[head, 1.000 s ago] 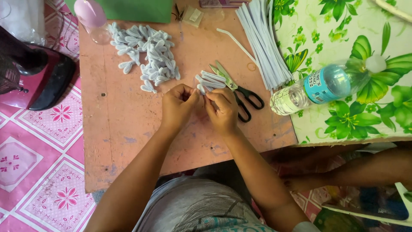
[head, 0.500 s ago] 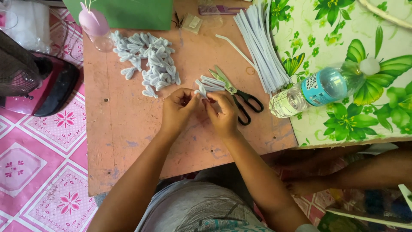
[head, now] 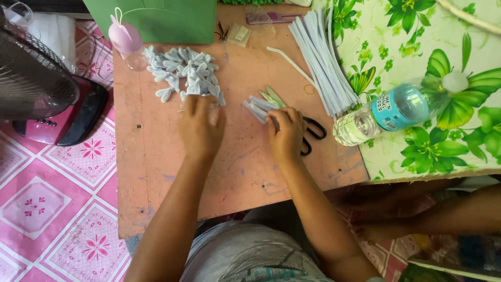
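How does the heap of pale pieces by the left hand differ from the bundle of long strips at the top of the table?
The heap of pieces holds short, folded loops lying jumbled every way; the bundle of strips holds long, straight lengths lying side by side. The heap sits by the left hand, which reaches its edge; the bundle lies apart from both hands, beyond the right hand. Both are pale grey-blue and rest on the table.

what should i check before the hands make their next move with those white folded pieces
1. Left hand reaches the pile of folded white pieces: ok, at its near edge.
2. Right hand on the small bundle of short strips: ok, fingers over it.
3. Scissors away from fingers: not ok, handles right beside the right hand.
4. Water bottle steady: cannot tell, it lies on its side.
5. Long white strips within reach: ok, beside the scissors.
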